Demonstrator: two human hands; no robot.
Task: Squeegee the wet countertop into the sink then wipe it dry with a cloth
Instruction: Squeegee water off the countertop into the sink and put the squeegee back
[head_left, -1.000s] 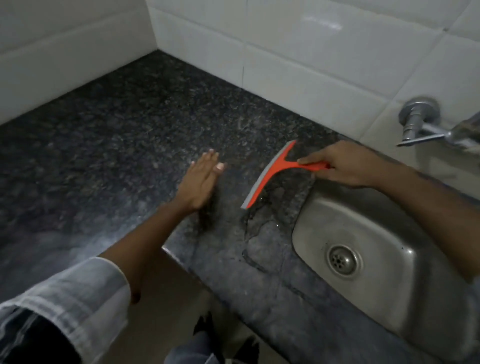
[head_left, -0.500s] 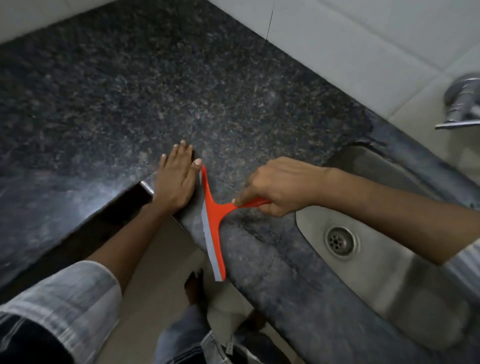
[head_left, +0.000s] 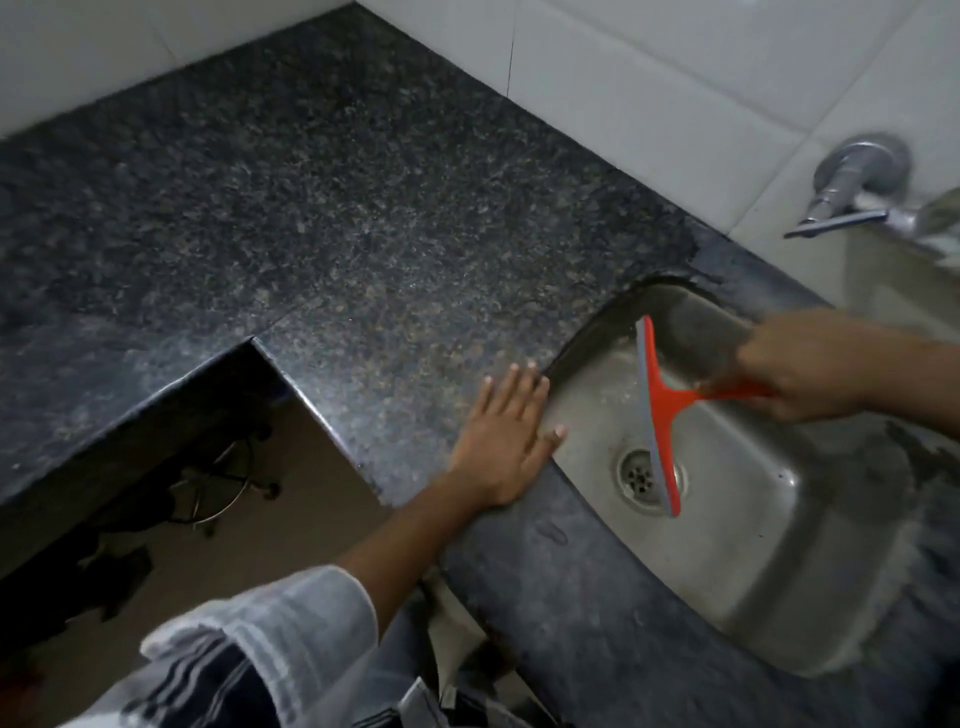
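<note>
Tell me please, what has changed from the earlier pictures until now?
The right hand carried the orange squeegee off the countertop toward the sink; its blade now hangs over the basin, above the drain. The left hand slid along the counter to the sink's edge. The right hand's grip on the handle and the flat, open left hand stayed the same.

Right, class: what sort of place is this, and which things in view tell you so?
Most likely a home kitchen or wash area. A steel sink is set into a dark speckled stone countertop, a tap comes out of the white tiled wall, and a hand holds a squeegee.
</note>
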